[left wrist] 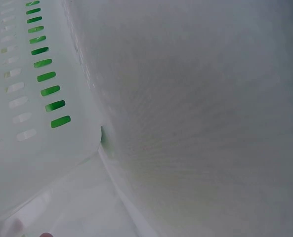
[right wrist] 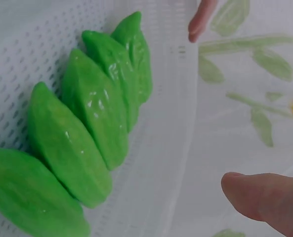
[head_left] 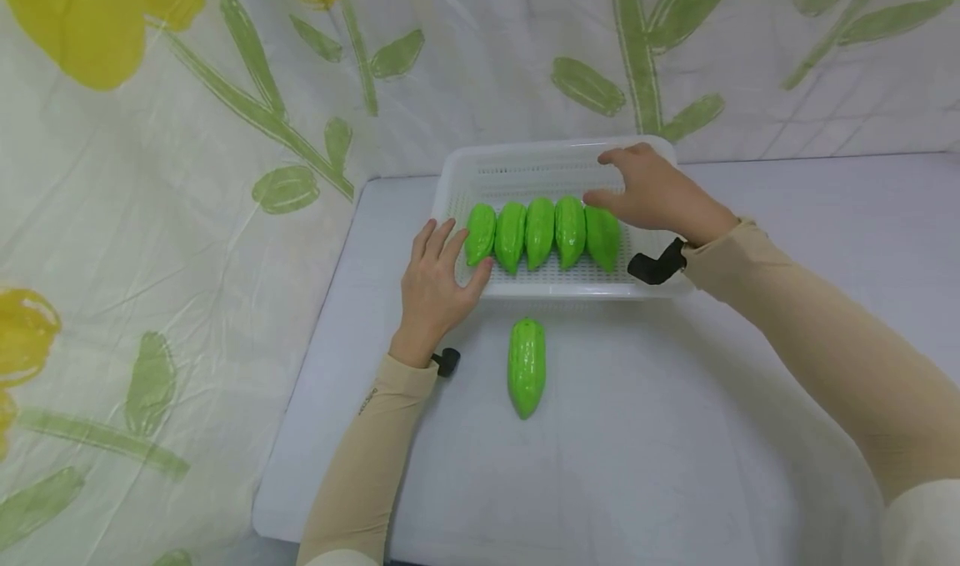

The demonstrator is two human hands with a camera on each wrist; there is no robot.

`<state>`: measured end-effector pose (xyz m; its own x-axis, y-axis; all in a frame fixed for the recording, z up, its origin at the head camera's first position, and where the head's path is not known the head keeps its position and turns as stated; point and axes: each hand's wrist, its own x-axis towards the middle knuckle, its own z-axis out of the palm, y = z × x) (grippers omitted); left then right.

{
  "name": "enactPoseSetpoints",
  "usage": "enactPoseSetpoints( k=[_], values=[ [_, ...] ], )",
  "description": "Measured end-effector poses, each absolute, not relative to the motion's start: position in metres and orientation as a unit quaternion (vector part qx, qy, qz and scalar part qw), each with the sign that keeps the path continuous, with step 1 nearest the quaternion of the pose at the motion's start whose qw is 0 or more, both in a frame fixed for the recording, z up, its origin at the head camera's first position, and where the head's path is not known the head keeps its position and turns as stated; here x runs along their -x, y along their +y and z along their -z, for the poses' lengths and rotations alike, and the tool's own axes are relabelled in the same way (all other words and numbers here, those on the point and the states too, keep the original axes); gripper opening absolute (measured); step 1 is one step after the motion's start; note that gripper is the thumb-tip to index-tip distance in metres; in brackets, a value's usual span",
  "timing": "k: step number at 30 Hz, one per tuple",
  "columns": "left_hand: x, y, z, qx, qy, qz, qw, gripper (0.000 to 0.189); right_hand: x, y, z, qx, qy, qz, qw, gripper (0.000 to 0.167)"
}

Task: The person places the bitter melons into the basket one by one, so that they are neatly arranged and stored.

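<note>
Several glossy green, ridged, pod-shaped fruits [head_left: 540, 232] lie side by side in a white plastic basket [head_left: 555, 289]. My left hand [head_left: 433, 287] is at the basket's front left corner, fingers spread over the rim and thumb close to the leftmost fruit. Above the basket's right end is my right hand [head_left: 645, 189], thumb and fingers apart, nothing between them. It overlaps the top of the rightmost fruit [head_left: 602, 241]. One more green fruit [head_left: 527, 370] lies on the table in front of the basket, its pointed end toward me. The right wrist view shows a thumb [right wrist: 265, 197] away from the fruits.
A white-covered table [head_left: 637, 449] carries the basket. Behind and to the left hangs a pale cloth [head_left: 480, 57] printed with yellow flowers and green leaves. In the left wrist view, green shows through slots in the basket's wall [left wrist: 18, 163]. Each wrist wears a black camera mount [head_left: 657, 264].
</note>
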<state>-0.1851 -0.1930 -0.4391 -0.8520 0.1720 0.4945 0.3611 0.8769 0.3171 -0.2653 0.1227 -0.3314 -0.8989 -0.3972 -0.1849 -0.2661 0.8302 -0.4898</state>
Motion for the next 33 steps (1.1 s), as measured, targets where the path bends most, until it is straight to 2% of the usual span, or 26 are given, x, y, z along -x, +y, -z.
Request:
enactPoseSetpoints(
  k=[11,20,28,33],
  values=[
    [0.185,-0.193,0.439,0.142,-0.940,0.204,0.234,0.062,0.233,0.127,0.336,0.187,0.948,0.241,0.087,0.078],
    [0.185,-0.193,0.439,0.143,-0.940,0.204,0.234,0.062,0.197,0.134,0.345,0.199,0.947,0.251,0.004,0.061],
    [0.186,-0.193,0.439,0.139,-0.942,0.206,0.225,0.063,0.170,0.146,0.363,0.201,0.945,0.249,-0.068,0.061],
    [0.185,-0.193,0.439,0.139,-0.942,0.204,0.227,0.063,0.159,0.154,0.378,0.198,0.942,0.253,-0.100,0.068]
  ],
)
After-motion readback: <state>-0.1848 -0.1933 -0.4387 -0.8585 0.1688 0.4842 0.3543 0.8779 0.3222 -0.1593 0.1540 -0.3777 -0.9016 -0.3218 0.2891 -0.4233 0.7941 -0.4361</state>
